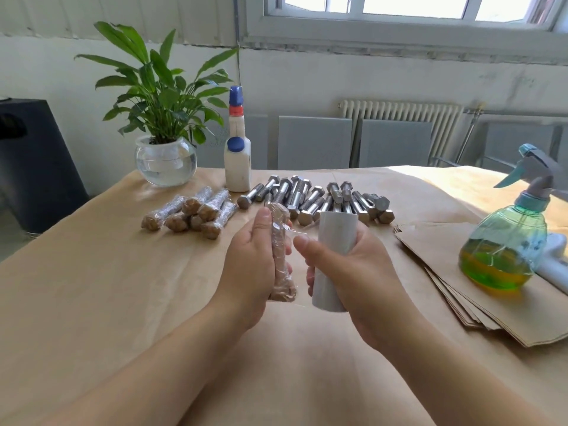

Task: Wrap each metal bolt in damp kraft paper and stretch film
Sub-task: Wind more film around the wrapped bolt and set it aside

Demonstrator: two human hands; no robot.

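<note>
looks like a plain workroom or small packing space: table (pixel 92 287) covered in kraft paper, heap of bare bolts (pixel 319 198), pile of wrapped ones (pixel 190 213), spray bottle (pixel 507 241), radiator (pixel 399 113) under a window (pixel 399 10), potted plant (pixel 163 118).

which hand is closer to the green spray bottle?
Right. The right hand, gripping the stretch film roll, sits mid-table, left of the spray bottle. The left hand, holding the wrapped bolt, is farther left still.
</note>
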